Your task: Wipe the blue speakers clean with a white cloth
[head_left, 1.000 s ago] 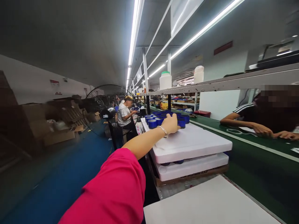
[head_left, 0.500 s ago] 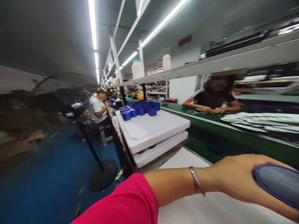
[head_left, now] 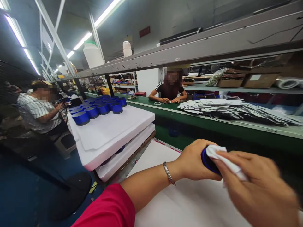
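Observation:
My left hand (head_left: 195, 160) is closed round a small blue round speaker (head_left: 206, 160), held just above a white foam sheet (head_left: 165, 201) in front of me. My right hand (head_left: 258, 186) presses a white cloth (head_left: 223, 159) against the speaker's end, fingers closed on the cloth. A metal bracelet sits on my left wrist below a pink sleeve. To the left, several more blue speakers (head_left: 99, 108) stand in rows at the far end of a stack of white foam trays (head_left: 113, 129).
A green conveyor belt (head_left: 213, 121) runs across behind, with a spread of flat printed cards (head_left: 227, 107) on it. One person sits across the belt, another sits at the left. A grey shelf (head_left: 165, 56) overhead carries white plastic bottles (head_left: 92, 54).
My left hand came back from the rows of speakers on the foam tray with one speaker. My right hand has come in with a white cloth. My head turned to the right.

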Demonstrator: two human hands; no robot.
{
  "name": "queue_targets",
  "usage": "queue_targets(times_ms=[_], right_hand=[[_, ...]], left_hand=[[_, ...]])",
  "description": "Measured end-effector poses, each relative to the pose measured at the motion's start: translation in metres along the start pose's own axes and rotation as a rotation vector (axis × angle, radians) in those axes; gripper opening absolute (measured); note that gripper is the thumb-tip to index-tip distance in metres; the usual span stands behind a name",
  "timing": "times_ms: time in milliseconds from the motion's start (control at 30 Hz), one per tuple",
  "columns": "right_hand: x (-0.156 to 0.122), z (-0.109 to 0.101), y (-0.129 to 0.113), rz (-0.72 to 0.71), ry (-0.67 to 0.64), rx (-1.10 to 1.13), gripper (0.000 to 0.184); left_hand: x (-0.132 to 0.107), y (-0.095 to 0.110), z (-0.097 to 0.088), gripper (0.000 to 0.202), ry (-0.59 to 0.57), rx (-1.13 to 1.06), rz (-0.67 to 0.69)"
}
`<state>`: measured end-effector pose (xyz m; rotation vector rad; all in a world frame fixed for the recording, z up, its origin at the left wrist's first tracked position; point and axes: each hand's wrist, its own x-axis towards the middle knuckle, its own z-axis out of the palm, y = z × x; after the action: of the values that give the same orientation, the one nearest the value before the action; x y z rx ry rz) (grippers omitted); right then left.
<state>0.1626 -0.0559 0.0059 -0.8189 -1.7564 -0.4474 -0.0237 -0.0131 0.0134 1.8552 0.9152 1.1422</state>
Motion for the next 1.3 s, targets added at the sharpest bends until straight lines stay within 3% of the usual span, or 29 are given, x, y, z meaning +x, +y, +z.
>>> queue_targets(times_ms=[67,233,400,500,567,667,767,867,933,1000,1067,1200,1300], right_hand=[[0.004,0.009,-0.01,-0.09,-0.025,0.041,0.012],[0.006,0.004,-0.015,0.069,0.053,-0.035,0.005],[0.011,-0.005,-0.015,-0.024,-0.121,0.105,0.014],[0.01,-0.004,-0.019,0.089,-0.025,0.03,0.011],[0.008,0.0,-0.022,0.057,-0.012,0.017,0.011],[0.003,0.004,-0.014,-0.044,-0.093,0.134,0.018],[0.001,0.001,0.014,0.176,-0.135,0.15,0.02],[0.005,-0.011,0.035,0.601,-0.073,0.05,0.036],[0.009,-0.017,0.03,0.974,-0.029,0.116,0.047],[0.012,-0.019,0.014,1.242,0.022,0.255,0.067],[0.015,-0.015,-0.006,1.288,0.007,0.365,0.076],[0.021,-0.006,-0.026,1.097,-0.079,0.278,0.06],[0.02,-0.004,-0.031,1.18,-0.006,0.249,0.066]], left_hand=[[0.001,-0.001,0.002,0.072,0.019,0.035,0.037],[0.004,0.001,0.001,0.064,-0.001,0.101,0.106],[0.006,0.006,-0.004,0.07,0.008,0.075,0.136],[0.004,0.004,-0.001,0.069,0.022,0.072,0.125],[0.003,0.0,0.0,0.067,0.041,0.073,0.132],[0.002,-0.004,-0.003,0.068,0.109,0.086,0.163],[0.001,0.0,-0.009,0.068,0.188,0.075,0.133],[-0.002,0.01,-0.011,0.063,0.246,0.01,0.144],[-0.002,0.015,-0.009,0.062,0.243,-0.017,0.176],[-0.001,0.017,-0.007,0.062,0.247,-0.006,0.162],[0.0,0.016,-0.006,0.064,0.252,0.033,0.115],[-0.002,0.012,0.001,0.065,0.29,0.108,0.107],[-0.005,0.009,0.008,0.061,0.328,0.133,0.127]])
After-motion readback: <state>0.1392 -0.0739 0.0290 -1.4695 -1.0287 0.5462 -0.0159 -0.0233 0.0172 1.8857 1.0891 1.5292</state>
